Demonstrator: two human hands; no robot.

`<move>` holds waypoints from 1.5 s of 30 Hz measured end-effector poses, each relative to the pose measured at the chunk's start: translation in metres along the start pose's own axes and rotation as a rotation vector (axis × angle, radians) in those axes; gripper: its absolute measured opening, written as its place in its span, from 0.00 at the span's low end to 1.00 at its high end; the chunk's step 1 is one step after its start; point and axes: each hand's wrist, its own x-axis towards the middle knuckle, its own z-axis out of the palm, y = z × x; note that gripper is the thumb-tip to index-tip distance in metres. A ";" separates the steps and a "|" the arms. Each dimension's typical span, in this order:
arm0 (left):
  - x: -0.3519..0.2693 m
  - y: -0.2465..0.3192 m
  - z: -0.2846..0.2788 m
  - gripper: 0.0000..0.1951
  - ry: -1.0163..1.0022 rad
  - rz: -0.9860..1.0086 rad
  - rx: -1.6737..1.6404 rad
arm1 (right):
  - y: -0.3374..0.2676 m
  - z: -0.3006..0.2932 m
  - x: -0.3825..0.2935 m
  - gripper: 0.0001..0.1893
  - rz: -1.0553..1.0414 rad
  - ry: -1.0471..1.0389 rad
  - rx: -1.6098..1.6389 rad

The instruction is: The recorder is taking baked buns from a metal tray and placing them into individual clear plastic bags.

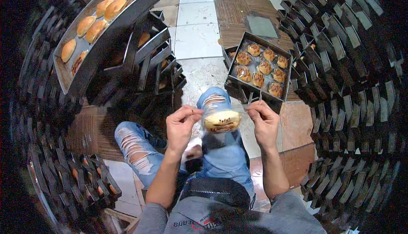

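Observation:
A bread bun [222, 121] with dark markings hangs between my hands in a clear plastic bag, above my thigh. My left hand [181, 128] pinches the bag's left corner between thumb and fingers. At the other corner, my right hand [264, 122] grips the bag the same way. Two thin, light-coloured pieces stick up past the right fingers; what they are, I cannot tell. Just beyond that hand, a metal tray [234, 76] holds several wrapped, browned buns [264, 67]. To the upper left, a long metal tray [60, 69] carries several unwrapped golden buns [85, 26].
Stacked dark trays [156, 52] stand under and beside the left tray. More tray stacks [347, 119] rise along the right side, and others [79, 179] at the lower left. A tiled floor [197, 39] runs ahead between them. A wooden frame [119, 218] is at the lower left.

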 end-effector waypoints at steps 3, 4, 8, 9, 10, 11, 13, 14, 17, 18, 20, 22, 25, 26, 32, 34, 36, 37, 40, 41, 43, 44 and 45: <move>-0.013 0.021 -0.002 0.04 -0.064 -0.028 0.026 | -0.016 -0.002 -0.009 0.02 0.014 -0.022 -0.065; -0.018 0.025 -0.002 0.03 -0.105 0.023 0.057 | -0.022 -0.003 -0.011 0.02 -0.056 -0.059 -0.072; 0.001 0.015 0.016 0.03 0.017 0.182 0.271 | -0.005 0.011 0.009 0.05 0.026 -0.030 -0.163; 0.014 0.008 0.022 0.03 0.112 0.154 0.182 | 0.006 0.015 0.020 0.06 0.195 0.022 -0.104; 0.011 0.007 0.016 0.02 0.123 0.056 0.158 | 0.008 0.008 0.023 0.07 0.250 0.105 -0.071; 0.004 0.006 0.011 0.03 0.133 -0.046 0.133 | 0.004 -0.010 0.012 0.08 0.304 0.072 -0.226; -0.026 -0.006 0.006 0.05 -0.017 -0.191 0.240 | 0.019 -0.026 -0.022 0.09 0.392 0.029 -0.200; -0.043 -0.018 0.008 0.06 -0.054 -0.283 0.181 | 0.026 -0.029 -0.041 0.09 0.408 0.036 -0.207; -0.062 -0.051 0.011 0.09 -0.055 -0.538 0.035 | 0.040 -0.030 -0.071 0.10 0.774 0.132 -0.010; -0.065 -0.058 0.014 0.10 -0.020 -0.691 -0.049 | 0.041 -0.026 -0.070 0.11 0.822 0.142 0.040; -0.069 -0.063 0.023 0.11 -0.031 -0.701 -0.076 | 0.056 -0.032 -0.081 0.14 0.845 0.131 0.065; -0.066 -0.061 0.028 0.10 0.090 -0.740 -0.269 | 0.056 -0.040 -0.096 0.15 0.809 0.307 0.199; -0.057 -0.037 0.019 0.08 0.116 -0.711 -0.467 | 0.016 -0.018 -0.113 0.18 0.906 0.329 0.649; -0.055 -0.022 0.022 0.08 0.081 -0.700 -0.485 | -0.004 -0.005 -0.112 0.20 1.052 0.202 0.936; -0.066 0.044 -0.018 0.14 0.117 -0.007 -0.309 | -0.059 0.091 0.033 0.18 0.602 -0.138 0.785; -0.057 0.028 -0.069 0.16 0.327 0.065 -0.121 | -0.119 0.151 0.089 0.24 -0.149 -0.139 0.588; -0.061 0.008 -0.089 0.13 0.260 -0.012 0.254 | -0.174 0.214 0.138 0.28 -0.679 -0.005 0.182; -0.066 -0.004 -0.085 0.10 0.220 -0.053 0.442 | -0.192 0.253 0.158 0.31 -0.858 -0.027 0.233; -0.062 -0.095 -0.077 0.18 -0.221 -0.076 0.765 | -0.184 0.357 0.198 0.32 -1.238 0.085 -0.221; -0.056 -0.140 -0.075 0.21 -0.426 -0.177 0.795 | -0.172 0.374 0.204 0.31 -1.278 0.058 -0.321; -0.090 -0.202 -0.082 0.21 -0.503 -0.326 1.206 | -0.156 0.377 0.147 0.29 -1.037 -0.353 -0.215; -0.115 -0.241 -0.097 0.22 -0.408 -0.417 1.110 | -0.154 0.363 0.110 0.21 -0.917 -0.583 0.081; -0.135 -0.264 -0.107 0.22 -0.336 -0.486 1.008 | -0.161 0.325 0.075 0.18 -0.637 -0.777 -0.009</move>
